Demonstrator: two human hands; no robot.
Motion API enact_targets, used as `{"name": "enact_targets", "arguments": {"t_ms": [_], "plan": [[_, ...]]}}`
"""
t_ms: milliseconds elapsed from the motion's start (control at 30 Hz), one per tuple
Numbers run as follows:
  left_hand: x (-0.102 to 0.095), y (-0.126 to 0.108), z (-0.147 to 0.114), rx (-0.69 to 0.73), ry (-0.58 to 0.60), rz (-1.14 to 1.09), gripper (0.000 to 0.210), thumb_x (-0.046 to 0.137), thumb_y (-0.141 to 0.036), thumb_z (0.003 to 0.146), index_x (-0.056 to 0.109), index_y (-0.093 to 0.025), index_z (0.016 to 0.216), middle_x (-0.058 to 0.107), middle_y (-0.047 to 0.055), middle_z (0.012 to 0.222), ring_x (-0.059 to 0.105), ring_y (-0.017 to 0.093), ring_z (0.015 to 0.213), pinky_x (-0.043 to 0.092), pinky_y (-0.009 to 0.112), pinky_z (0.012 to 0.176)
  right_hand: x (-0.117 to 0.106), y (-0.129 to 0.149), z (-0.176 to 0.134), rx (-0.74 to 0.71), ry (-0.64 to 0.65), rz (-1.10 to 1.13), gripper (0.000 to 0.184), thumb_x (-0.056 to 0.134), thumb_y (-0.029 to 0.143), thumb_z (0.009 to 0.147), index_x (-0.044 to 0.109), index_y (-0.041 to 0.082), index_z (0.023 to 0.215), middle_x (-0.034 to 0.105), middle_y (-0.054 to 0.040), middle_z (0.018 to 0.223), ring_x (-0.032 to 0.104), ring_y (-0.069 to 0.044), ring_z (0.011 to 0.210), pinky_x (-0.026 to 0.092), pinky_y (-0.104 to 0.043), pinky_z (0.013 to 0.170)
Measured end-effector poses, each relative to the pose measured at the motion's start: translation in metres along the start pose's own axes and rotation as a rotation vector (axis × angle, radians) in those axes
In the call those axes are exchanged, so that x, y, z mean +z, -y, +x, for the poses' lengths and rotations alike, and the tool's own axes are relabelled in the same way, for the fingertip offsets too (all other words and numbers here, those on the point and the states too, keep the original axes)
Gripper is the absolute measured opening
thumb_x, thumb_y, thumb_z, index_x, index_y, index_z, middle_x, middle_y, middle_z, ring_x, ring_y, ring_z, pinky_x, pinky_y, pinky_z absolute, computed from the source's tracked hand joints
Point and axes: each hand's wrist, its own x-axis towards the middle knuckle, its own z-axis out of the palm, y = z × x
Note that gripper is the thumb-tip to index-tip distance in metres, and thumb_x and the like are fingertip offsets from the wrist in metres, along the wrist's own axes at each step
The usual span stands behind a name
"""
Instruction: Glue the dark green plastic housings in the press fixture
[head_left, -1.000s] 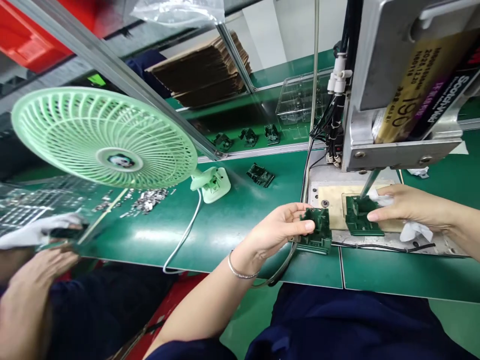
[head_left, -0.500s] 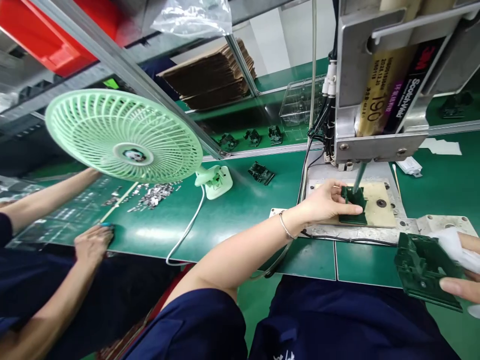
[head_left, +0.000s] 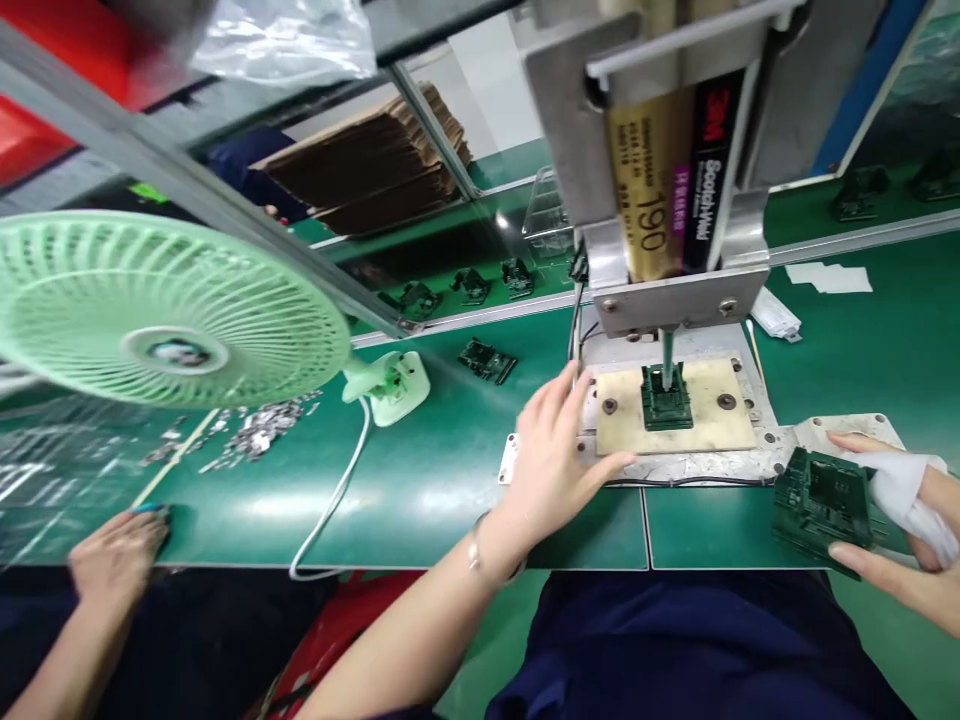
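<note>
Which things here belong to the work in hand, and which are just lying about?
Likely in the work:
- nozzle
- green part under it
- pale plate
- right hand's green part and white cloth

Seemingly lying about:
- fan
- swab
- paper
- clear bag

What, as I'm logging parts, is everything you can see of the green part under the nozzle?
The green part looks like moulded plastic: squarish, with raised walls behind and a ledge along its front edge. It sits on the cream plate, between two dark round fasteners. The nozzle points down at it; whether they touch is unclear. Only the plate clearly touches it.
</note>
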Motion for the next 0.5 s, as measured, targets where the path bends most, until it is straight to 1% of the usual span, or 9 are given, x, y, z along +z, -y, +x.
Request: {"name": "enact_targets", "arguments": {"t_ms": [33, 67, 100, 167, 233, 300, 367, 433, 500], "plan": [[-0.006, 0.006, -0.016, 0.003, -0.077, 0.098, 0.086, 0.068, -0.057, 0.090, 0.031, -0.021, 0.159, 0.047, 0.023, 0.158, 0.045, 0.040, 0.146, 0.035, 0.053, 0.118, -0.001, 0.002, -0.003, -0.012, -0.007, -0.009, 0.074, 0.064, 0.069, 0.082, 0.047, 0.040, 0.149, 0.051, 0.0044, 0.065, 0.043, -0.018, 0.044, 0.046, -0.034, 0.038], [-0.010, 0.012, -0.032, -0.017, -0.119, 0.178, 0.080, 0.068, -0.050, 0.093, 0.033, -0.020, 0.158, 0.050, 0.022, 0.156, 0.047, 0.039, 0.145, 0.036, 0.050, 0.117, -0.002, 0.003, -0.006, -0.026, -0.016, -0.021, 0.074, 0.062, 0.067, 0.084, 0.044, 0.039, 0.151, 0.047, 0.0059, 0.061, 0.042, -0.018, 0.042, 0.046, -0.033, 0.038], [-0.013, 0.019, -0.047, -0.033, -0.129, 0.239, 0.077, 0.067, -0.045, 0.094, 0.034, -0.020, 0.159, 0.053, 0.022, 0.153, 0.049, 0.039, 0.145, 0.037, 0.049, 0.116, -0.002, 0.004, -0.008, -0.045, -0.028, -0.034, 0.075, 0.061, 0.065, 0.086, 0.041, 0.039, 0.153, 0.044, 0.0069, 0.059, 0.042, -0.017, 0.040, 0.046, -0.033, 0.038], [-0.013, 0.031, -0.071, -0.012, -0.107, 0.305, 0.074, 0.065, -0.040, 0.096, 0.034, -0.015, 0.159, 0.060, 0.024, 0.146, 0.053, 0.040, 0.141, 0.040, 0.047, 0.112, -0.002, 0.004, -0.008, -0.086, -0.047, -0.068, 0.075, 0.058, 0.062, 0.089, 0.036, 0.036, 0.156, 0.043, 0.0075, 0.059, 0.042, -0.017, 0.038, 0.047, -0.032, 0.039], [-0.010, 0.038, -0.085, 0.010, -0.071, 0.318, 0.077, 0.064, -0.037, 0.097, 0.031, -0.011, 0.161, 0.061, 0.026, 0.143, 0.056, 0.040, 0.139, 0.043, 0.047, 0.110, -0.002, 0.003, -0.006, -0.140, -0.052, -0.105, 0.073, 0.054, 0.061, 0.093, 0.034, 0.033, 0.158, 0.041, 0.0080, 0.057, 0.043, -0.017, 0.036, 0.044, -0.031, 0.038], [-0.006, 0.043, -0.091, 0.008, -0.059, 0.305, 0.079, 0.065, -0.035, 0.096, 0.030, -0.010, 0.161, 0.060, 0.027, 0.144, 0.057, 0.040, 0.138, 0.046, 0.047, 0.109, -0.002, 0.001, -0.003, -0.177, -0.061, -0.130, 0.071, 0.051, 0.060, 0.095, 0.033, 0.031, 0.157, 0.041, 0.0086, 0.055, 0.045, -0.017, 0.036, 0.042, -0.030, 0.037], [-0.004, 0.045, -0.091, 0.007, -0.073, 0.297, 0.077, 0.068, -0.033, 0.094, 0.033, -0.013, 0.160, 0.062, 0.025, 0.143, 0.057, 0.040, 0.138, 0.048, 0.048, 0.108, -0.002, 0.000, -0.001, -0.189, -0.056, -0.135, 0.069, 0.050, 0.060, 0.096, 0.033, 0.032, 0.156, 0.041, 0.0092, 0.052, 0.046, -0.018, 0.036, 0.040, -0.029, 0.037], [-0.005, 0.047, -0.091, 0.019, -0.084, 0.301, 0.075, 0.070, -0.033, 0.092, 0.039, -0.015, 0.158, 0.065, 0.023, 0.141, 0.055, 0.040, 0.139, 0.049, 0.049, 0.108, -0.002, 0.001, -0.001, -0.152, -0.051, -0.116, 0.066, 0.051, 0.061, 0.095, 0.037, 0.034, 0.154, 0.040, 0.0089, 0.054, 0.045, -0.018, 0.037, 0.040, -0.030, 0.038], [-0.009, 0.049, -0.090, 0.025, -0.077, 0.278, 0.070, 0.071, -0.035, 0.092, 0.044, -0.016, 0.154, 0.065, 0.022, 0.140, 0.053, 0.041, 0.142, 0.048, 0.053, 0.110, -0.003, 0.002, -0.003, -0.070, -0.035, -0.081, 0.063, 0.050, 0.065, 0.094, 0.042, 0.036, 0.149, 0.040, 0.0074, 0.057, 0.042, -0.019, 0.041, 0.041, -0.031, 0.041]]}}
